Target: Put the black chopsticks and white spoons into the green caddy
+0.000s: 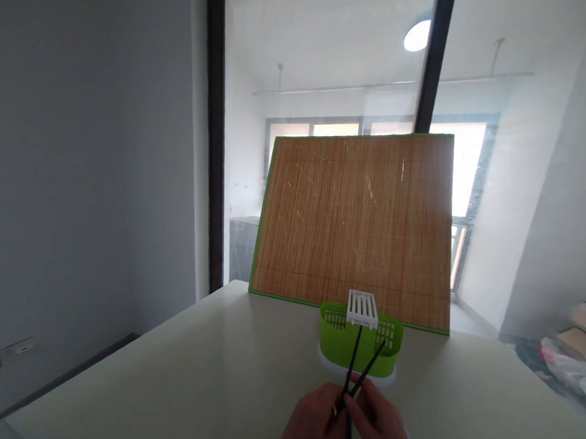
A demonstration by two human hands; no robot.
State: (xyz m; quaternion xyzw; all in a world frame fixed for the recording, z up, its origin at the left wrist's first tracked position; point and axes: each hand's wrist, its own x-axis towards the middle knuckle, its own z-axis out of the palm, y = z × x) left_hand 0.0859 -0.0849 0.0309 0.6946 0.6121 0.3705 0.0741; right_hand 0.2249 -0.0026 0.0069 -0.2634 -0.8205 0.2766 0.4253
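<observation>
Dark chopsticks (369, 367) are pinched between my left hand (317, 418) and my right hand (377, 417), low in the view; their tips spread apart as they point away. Both hands are close together with fingers closed on the sticks. Just beyond them stands a green oval holder (341, 345) with slotted inner walls, on a white base (329, 364). A white slotted piece (362, 307) sits at the middle of the holder's top. One stick's tip overlaps the holder's right compartment in the view; whether it touches cannot be told.
The pale table (198, 375) carries a brown bamboo mat (352, 223) with green edging, standing upright behind the holder. Behind it is a glass partition with dark frames (215, 145). Boxes and plastic bags (573, 368) lie beyond the table at the right.
</observation>
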